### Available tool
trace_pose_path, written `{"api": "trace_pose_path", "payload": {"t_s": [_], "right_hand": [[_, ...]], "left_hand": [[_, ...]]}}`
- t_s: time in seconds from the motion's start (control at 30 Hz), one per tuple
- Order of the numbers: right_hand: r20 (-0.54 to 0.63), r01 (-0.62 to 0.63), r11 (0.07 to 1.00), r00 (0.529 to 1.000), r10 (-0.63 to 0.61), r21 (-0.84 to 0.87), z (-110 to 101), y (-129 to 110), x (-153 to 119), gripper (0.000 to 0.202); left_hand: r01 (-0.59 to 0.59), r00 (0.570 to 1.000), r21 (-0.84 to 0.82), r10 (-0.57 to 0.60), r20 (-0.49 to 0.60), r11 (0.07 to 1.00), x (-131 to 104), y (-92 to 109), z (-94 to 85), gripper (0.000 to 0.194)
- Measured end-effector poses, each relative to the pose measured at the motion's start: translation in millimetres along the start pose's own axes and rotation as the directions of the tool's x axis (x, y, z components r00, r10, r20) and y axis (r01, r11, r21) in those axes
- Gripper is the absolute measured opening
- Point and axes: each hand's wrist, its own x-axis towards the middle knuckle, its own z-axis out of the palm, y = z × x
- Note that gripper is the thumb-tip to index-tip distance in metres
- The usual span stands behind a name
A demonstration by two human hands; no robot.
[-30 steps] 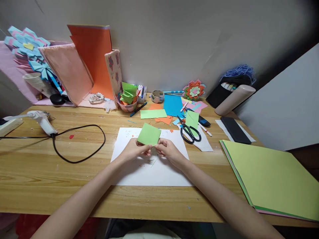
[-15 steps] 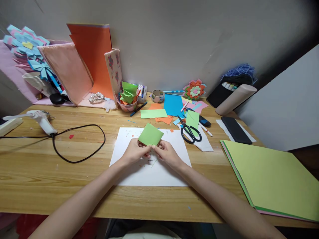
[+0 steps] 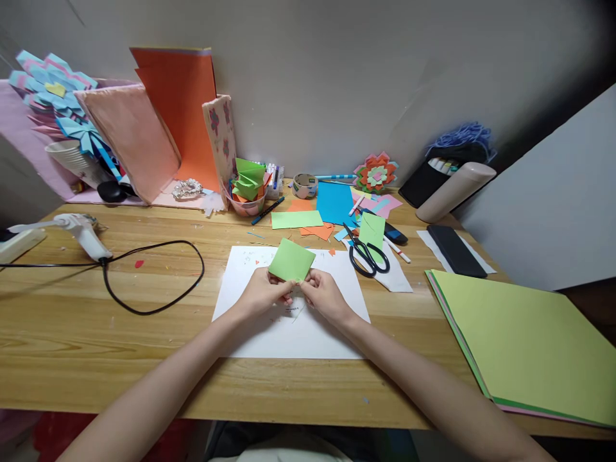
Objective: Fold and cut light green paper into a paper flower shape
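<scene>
A small green paper square (image 3: 291, 258) is held up between both hands, one corner pointing away from me. My left hand (image 3: 264, 290) pinches its near left edge, thumb on top and fingers underneath. On the near right side, my right hand (image 3: 326, 294) grips the same paper, its thumb and forefinger close to the left thumb. Both sets of lower fingers are partly hidden. Beneath the hands lies a white sheet (image 3: 298, 340) with faint marks and small scraps on it. Black-handled scissors (image 3: 368, 252) rest to the right of that sheet.
Behind the sheet lie a light green strip (image 3: 296, 220), blue paper (image 3: 335, 203) and a tape roll (image 3: 305, 185). A phone (image 3: 456, 251) and a large stack of coloured paper (image 3: 524, 343) are on the right. A black cable (image 3: 154, 313) loops at the left.
The green square has turned slightly, and the thumbs have shifted a little to the right along its near edge. Both hands keep their hold.
</scene>
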Motion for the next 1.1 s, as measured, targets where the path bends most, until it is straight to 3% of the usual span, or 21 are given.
{"api": "trace_pose_path", "payload": {"t_s": [0.13,0.3,0.6,0.73,0.87,1.1], "right_hand": [[0.015,-0.004,1.0,1.0,0.004,0.007,-2.1,-2.2,0.6,0.022],[0.182,-0.012,0.995,0.983,-0.006,0.097,-12.2,-8.2,2.6,0.027],[0.053,0.048,0.998,0.997,-0.05,0.043,-4.8,-2.0,0.7,0.021],[0.106,0.043,0.994,0.993,-0.054,0.1,-7.4,-3.1,1.6,0.023],[0.202,0.037,0.986,0.977,-0.071,0.165,-12.0,-5.3,2.1,0.024],[0.139,0.072,0.996,0.987,-0.079,0.059,-11.5,-3.4,0.1,0.021]], "left_hand": [[-0.075,0.995,0.006,0.075,-0.063,0.997,-0.3,-0.2,-0.2,0.022],[-0.016,1.0,-0.02,0.017,0.025,1.0,-0.6,9.6,-8.4,0.021],[-0.009,0.999,-0.041,0.011,0.042,0.999,-0.9,5.5,-3.3,0.027],[-0.043,0.999,-0.052,0.044,0.007,0.998,-1.2,5.7,-4.3,0.029],[-0.045,0.995,-0.047,0.049,0.081,0.998,-1.1,8.9,-10.3,0.03],[-0.085,0.988,-0.001,0.084,0.126,0.996,-3.8,7.4,-11.7,0.028]]}}
